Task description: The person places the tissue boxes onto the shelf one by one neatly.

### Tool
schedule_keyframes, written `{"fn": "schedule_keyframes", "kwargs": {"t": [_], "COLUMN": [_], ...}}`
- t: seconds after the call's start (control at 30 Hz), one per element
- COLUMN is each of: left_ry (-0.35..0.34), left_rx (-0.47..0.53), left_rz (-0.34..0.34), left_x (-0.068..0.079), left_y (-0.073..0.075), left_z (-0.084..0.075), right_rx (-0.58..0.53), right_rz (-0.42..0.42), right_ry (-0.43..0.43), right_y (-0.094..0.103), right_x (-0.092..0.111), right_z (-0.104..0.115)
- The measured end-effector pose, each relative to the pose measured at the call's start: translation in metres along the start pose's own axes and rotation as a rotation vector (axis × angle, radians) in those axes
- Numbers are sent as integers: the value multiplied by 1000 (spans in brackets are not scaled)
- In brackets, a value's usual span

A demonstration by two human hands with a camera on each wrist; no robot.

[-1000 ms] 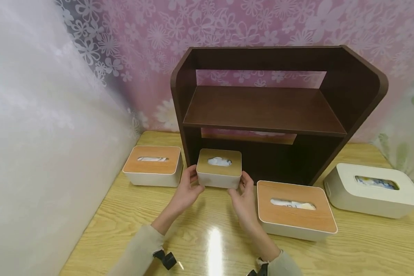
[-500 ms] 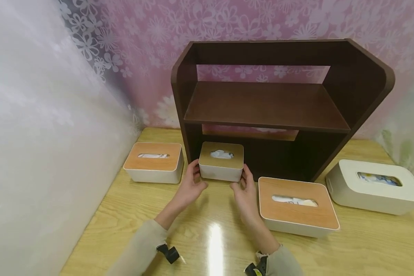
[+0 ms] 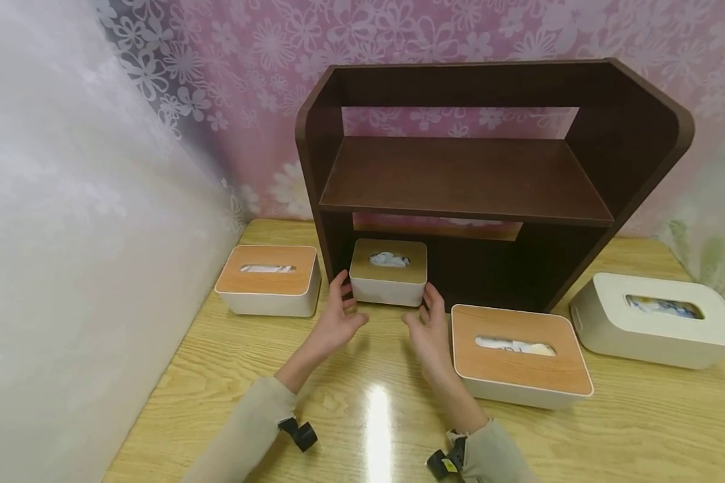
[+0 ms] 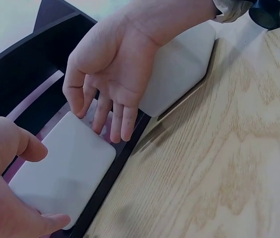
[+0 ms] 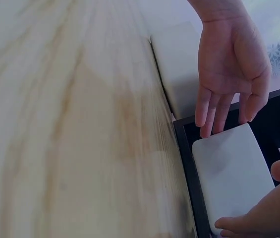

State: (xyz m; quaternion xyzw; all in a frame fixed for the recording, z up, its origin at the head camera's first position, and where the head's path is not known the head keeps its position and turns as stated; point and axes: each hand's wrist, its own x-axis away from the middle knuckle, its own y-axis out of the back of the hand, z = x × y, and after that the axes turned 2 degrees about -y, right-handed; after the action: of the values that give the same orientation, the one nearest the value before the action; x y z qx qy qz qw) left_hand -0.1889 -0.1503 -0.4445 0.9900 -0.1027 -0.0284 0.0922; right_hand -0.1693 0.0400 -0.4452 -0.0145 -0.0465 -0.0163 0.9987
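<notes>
A small tissue box [image 3: 389,291] with a tan lid sits at the left of the dark shelf's lower compartment, tissue showing in its slot. My left hand [image 3: 336,322] is beside its left side, fingers loosely extended. At the box's right front corner is my right hand [image 3: 429,332], fingertips touching or very near it; neither hand is curled round it. In the left wrist view the box's white front [image 4: 70,163] lies between my left hand [image 4: 6,183] and right hand [image 4: 115,74]. The right wrist view shows the same front [image 5: 234,173], with my right hand [image 5: 268,213] below.
The dark brown two-level shelf [image 3: 459,178] stands against a flowered curtain. A wood-lidded tissue box [image 3: 272,305] is left of it. Another wood-lidded box [image 3: 522,382] stands in front at right, and a white tissue box [image 3: 658,335] farther right. All rest on a wooden table [image 3: 205,402].
The small box has slid slightly back into the lower compartment. My left fingers have loosened and come a little away from its side. The head view has shifted slightly.
</notes>
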Motion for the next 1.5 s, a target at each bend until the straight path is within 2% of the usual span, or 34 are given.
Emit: {"fn": "schedule_keyframes", "kwargs": {"t": [0.2, 0.47, 0.77, 1.07, 1.3, 1.5], "left_ry": [-14, -1, 7, 0, -49, -4], "left_rx": [-22, -47, -33, -18, -29, -11], "left_rz": [5, 12, 20, 52, 51, 55], "left_x": [-5, -12, -17, -21, -21, -23], "left_y": [0, -1, 3, 0, 0, 0], "left_z": [1, -3, 0, 4, 4, 2], "right_rx": [-5, 9, -43, -82, -73, -97], "right_rz": [9, 38, 35, 33, 12, 9], "right_ry": [-7, -14, -8, -2, 7, 24], "right_y": [-1, -3, -11, -10, -13, -14], "right_x": [-3, -8, -15, -17, -20, -24], "right_z": [1, 1, 1, 0, -1, -6]}}
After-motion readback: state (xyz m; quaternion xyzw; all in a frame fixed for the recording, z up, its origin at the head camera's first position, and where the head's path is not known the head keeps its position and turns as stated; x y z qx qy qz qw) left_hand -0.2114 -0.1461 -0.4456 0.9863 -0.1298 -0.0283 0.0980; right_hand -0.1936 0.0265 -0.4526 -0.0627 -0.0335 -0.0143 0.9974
